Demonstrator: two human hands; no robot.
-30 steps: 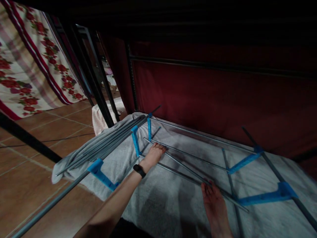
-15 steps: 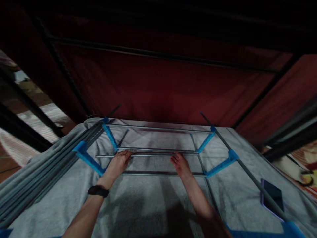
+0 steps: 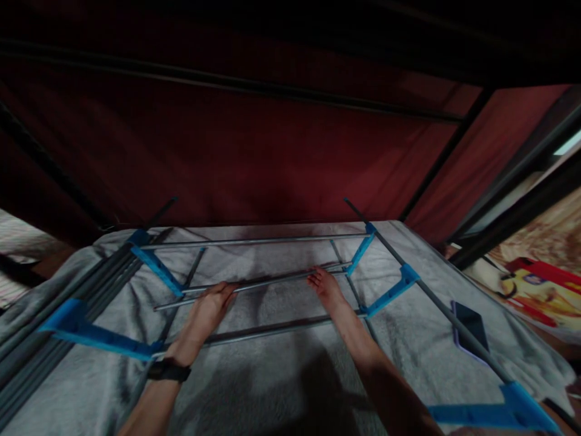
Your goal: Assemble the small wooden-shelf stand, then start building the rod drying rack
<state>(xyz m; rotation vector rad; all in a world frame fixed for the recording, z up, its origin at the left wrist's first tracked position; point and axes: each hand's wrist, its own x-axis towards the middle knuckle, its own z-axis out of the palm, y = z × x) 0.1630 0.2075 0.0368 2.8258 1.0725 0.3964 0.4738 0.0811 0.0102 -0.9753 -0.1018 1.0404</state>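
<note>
A rack of thin grey metal rods (image 3: 254, 242) joined by blue plastic brackets (image 3: 157, 270) lies flat on a grey towel (image 3: 281, 375). My left hand (image 3: 206, 312) rests on one loose rod (image 3: 267, 281), fingers curled over its left part. My right hand (image 3: 325, 286) holds the same rod further right, close to a blue bracket (image 3: 361, 254). A black watch (image 3: 169, 370) sits on my left wrist. Another rod (image 3: 272, 330) crosses under both forearms.
A dark red fabric wall (image 3: 254, 157) with black frame bars stands right behind the rack. A bundle of grey rods (image 3: 40, 345) lies at the left. A dark phone (image 3: 472, 324) lies on the towel at the right, beside a long side rod (image 3: 431, 297).
The view has swung to the right and settled over the rack. Both hands moved onto the same loose rod, whose right end now sits higher, near the right bracket.
</note>
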